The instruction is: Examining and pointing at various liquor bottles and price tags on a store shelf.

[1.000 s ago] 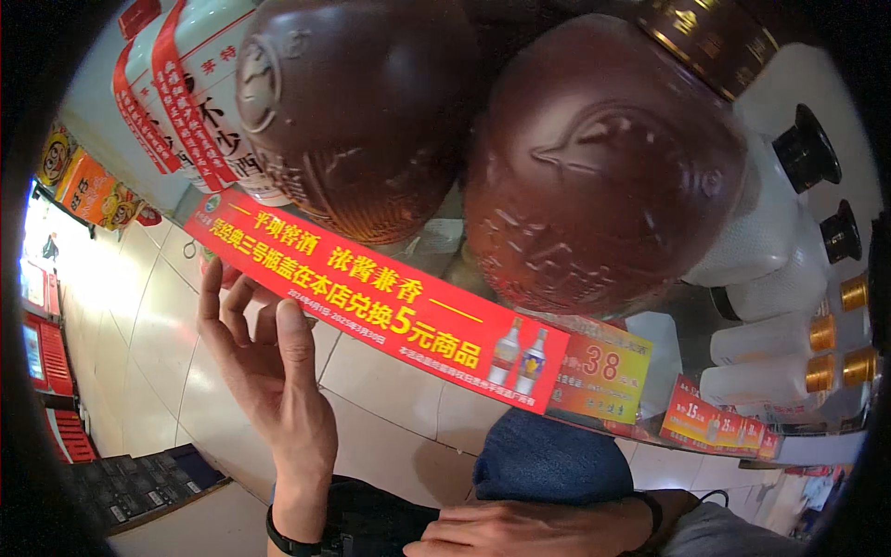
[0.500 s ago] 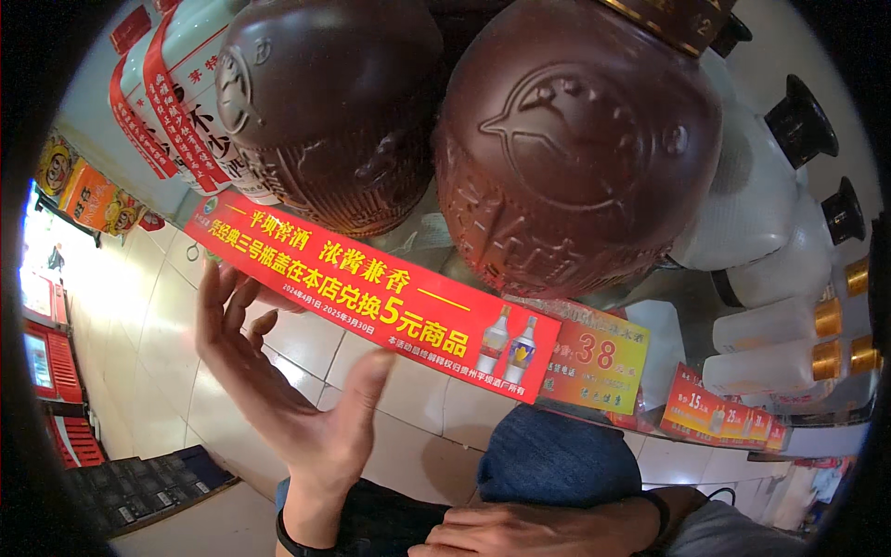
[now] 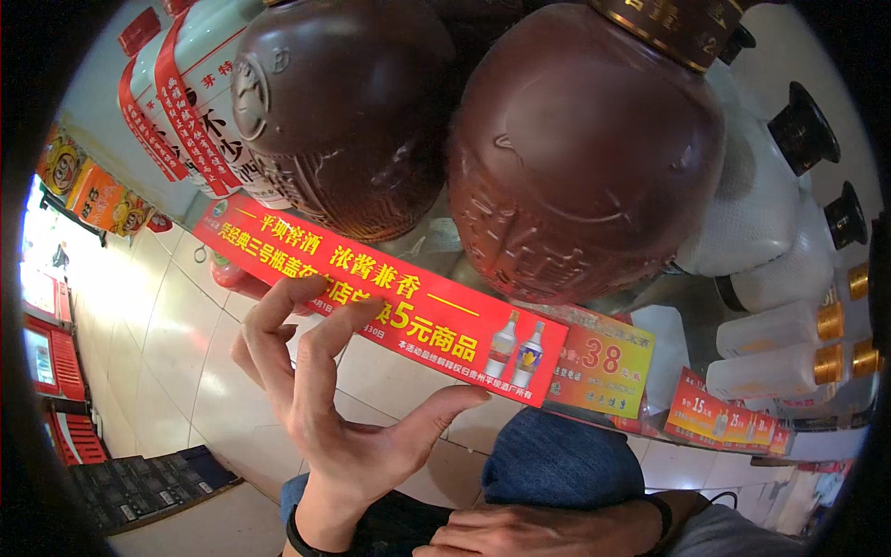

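My left hand (image 3: 348,418) is raised below a red printed strip (image 3: 445,325) on the shelf edge. Two bent fingertips overlap the strip; whether they touch it I cannot tell. The thumb points right, well apart from the fingers, and nothing is held. Low in the picture, my right hand (image 3: 529,534) lies flat near my lap, its fingers partly cut off by the lower edge. Above the strip stand two big round dark-brown bottles, a nearer one (image 3: 585,148) and another (image 3: 343,111) to its left. A yellow-green price card (image 3: 599,362) adjoins the strip's right end.
White bottles with red ribbons (image 3: 200,102) stand far left. White bottles with black stoppers (image 3: 789,223) and gold-capped ones (image 3: 775,325) fill the right. Smaller red price cards (image 3: 719,408) hang there. Dark boxes (image 3: 148,487) sit on the tiled floor (image 3: 223,362), lower left.
My left hand has moved right, its fingers bending over the strip's front and its thumb swinging out to the right. The view has shifted slightly. My right hand stays low.
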A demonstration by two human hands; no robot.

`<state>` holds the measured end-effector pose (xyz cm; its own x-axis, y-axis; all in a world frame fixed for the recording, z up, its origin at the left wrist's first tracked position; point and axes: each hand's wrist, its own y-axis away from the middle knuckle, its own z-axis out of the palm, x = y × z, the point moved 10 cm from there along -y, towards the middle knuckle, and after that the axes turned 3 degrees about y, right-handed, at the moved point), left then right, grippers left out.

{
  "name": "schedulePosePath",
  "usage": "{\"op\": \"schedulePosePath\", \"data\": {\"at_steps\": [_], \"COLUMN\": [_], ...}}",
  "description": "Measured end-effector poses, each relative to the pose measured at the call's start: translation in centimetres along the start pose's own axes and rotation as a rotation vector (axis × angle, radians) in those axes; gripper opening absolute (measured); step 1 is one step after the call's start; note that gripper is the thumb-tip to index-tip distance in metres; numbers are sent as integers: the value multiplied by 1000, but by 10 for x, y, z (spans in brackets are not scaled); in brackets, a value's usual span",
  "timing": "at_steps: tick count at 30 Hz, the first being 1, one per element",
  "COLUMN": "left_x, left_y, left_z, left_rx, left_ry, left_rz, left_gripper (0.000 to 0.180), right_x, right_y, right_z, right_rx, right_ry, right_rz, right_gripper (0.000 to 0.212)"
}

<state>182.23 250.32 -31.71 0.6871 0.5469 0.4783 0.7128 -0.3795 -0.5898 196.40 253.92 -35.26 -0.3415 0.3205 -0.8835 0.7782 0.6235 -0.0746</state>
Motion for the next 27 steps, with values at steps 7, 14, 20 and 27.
{"op": "schedulePosePath", "data": {"at_steps": [7, 14, 20, 27], "left_x": [11, 19, 20, 24], "left_y": [-2, -1, 1, -4], "left_z": [2, 1, -9, -13], "left_rx": [13, 20, 119, 201], "left_ry": [21, 9, -110, -94], "left_rz": [-12, 28, 149, 222], "left_gripper": [99, 92, 37, 22], "right_x": [5, -1, 0, 3], "right_y": [-1, -1, -1, 0], "right_z": [2, -5, -2, 0], "right_rx": [-14, -2, -46, -44], "right_ry": [-15, -6, -24, -13], "right_rz": [2, -3, 27, 57], "right_gripper": [32, 33, 36, 35]}}
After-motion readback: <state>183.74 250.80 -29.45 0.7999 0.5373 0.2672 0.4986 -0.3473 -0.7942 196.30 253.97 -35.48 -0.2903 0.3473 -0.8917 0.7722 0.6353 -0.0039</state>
